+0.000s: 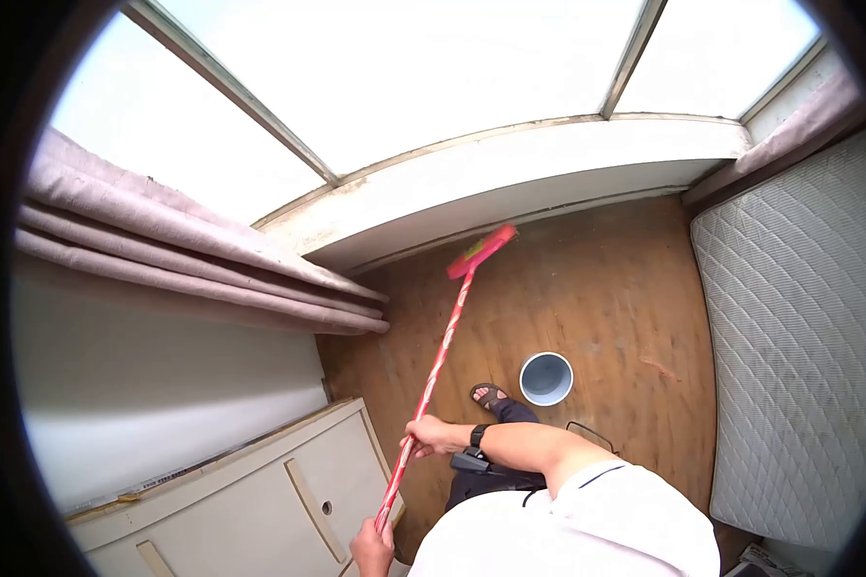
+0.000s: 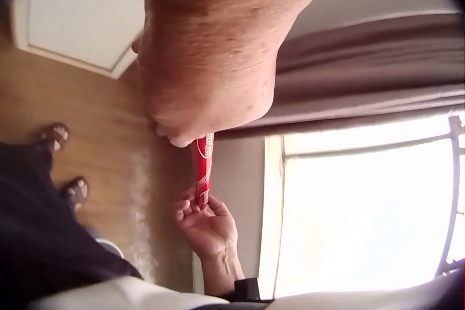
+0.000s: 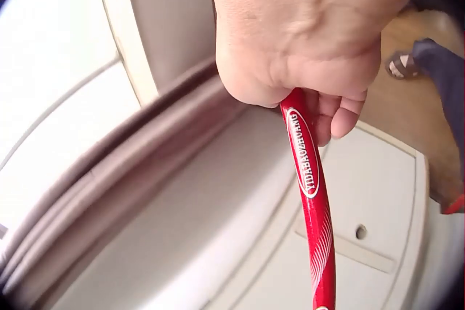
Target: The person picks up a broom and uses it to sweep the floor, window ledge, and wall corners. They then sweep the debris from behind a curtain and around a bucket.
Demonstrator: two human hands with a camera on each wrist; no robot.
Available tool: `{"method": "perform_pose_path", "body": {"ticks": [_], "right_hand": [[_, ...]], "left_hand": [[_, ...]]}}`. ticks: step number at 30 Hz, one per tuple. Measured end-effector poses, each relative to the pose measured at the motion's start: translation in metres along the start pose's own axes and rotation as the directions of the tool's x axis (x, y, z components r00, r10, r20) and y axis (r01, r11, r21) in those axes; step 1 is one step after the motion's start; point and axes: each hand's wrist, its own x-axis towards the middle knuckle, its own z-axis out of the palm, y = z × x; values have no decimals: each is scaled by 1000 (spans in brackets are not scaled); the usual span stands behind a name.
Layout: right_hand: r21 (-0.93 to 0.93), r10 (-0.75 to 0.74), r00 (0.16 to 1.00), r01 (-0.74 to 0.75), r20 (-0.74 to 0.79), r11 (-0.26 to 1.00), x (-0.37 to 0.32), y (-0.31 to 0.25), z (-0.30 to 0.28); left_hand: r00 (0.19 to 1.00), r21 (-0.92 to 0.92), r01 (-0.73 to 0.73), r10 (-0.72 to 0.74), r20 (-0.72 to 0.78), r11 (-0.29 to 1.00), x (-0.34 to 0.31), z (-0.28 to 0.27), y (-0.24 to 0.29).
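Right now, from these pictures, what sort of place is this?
Probably a bedroom: a quilted mattress is at the right side of the head view, and pinkish curtains hang beside a wide window.

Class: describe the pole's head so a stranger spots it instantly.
Below the large window lies a brown floor. Over it, a red-and-white pole ends in the head: a bright pink bar with some yellow-green, unlike the round, pale bucket.

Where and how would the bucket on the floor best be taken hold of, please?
Probably by the rim of the bucket, from above, on the side away from the sandalled foot: it stands upright with its round mouth facing up, offering an edge to pinch. The left hand and right hand hold the red pole, so one would need freeing.
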Motion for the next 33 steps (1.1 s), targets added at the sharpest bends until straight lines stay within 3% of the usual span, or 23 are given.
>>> {"method": "perform_pose_path", "body": {"ticks": [2, 4, 7, 8, 12, 14, 16, 21, 26, 27, 33], "right_hand": [[122, -138, 971, 163, -193, 979, -20, -27, -45], [378, -270, 901, 393, -339, 838, -34, -51, -89], [469, -336, 833, 532, -440, 705, -63, -84, -139], [461, -369, 805, 576, -464, 675, -75, -92, -151], [439, -393, 790, 596, -470, 672, -97, -116, -198], [449, -392, 807, 577, -442, 682, -92, -115, -198], [435, -399, 861, 505, -316, 745, -74, -113, -179], [409, -289, 955, 293, -73, 864, -6, -79, -66], [199, -95, 986, 67, 134, 978, 45, -32, 59], [154, -66, 988, 44, 140, 987, 48, -25, 78], [-81, 99, 985, -88, 143, 993, 50, 21, 133]], "left_hand": [[991, -5, -126, 126, 38, 992, 52, 16, 30], [970, -44, -240, 241, 37, 970, 102, 30, 84], [924, -154, -350, 368, 107, 924, 162, 46, 172], [914, -186, -329, 362, 184, 926, 178, 49, 201], [876, -261, -398, 449, 177, 879, 211, 71, 250], [890, -143, -379, 402, 215, 914, 207, 61, 256], [906, -136, -349, 371, 203, 927, 197, 49, 236], [989, -152, -78, 95, 109, 985, 148, 26, 126], [981, -108, 196, -195, 19, 975, 68, -12, 53], [960, -115, 279, -281, -3, 953, 56, -16, 46], [910, -195, 404, -415, -19, 894, -4, -9, 16]]}}
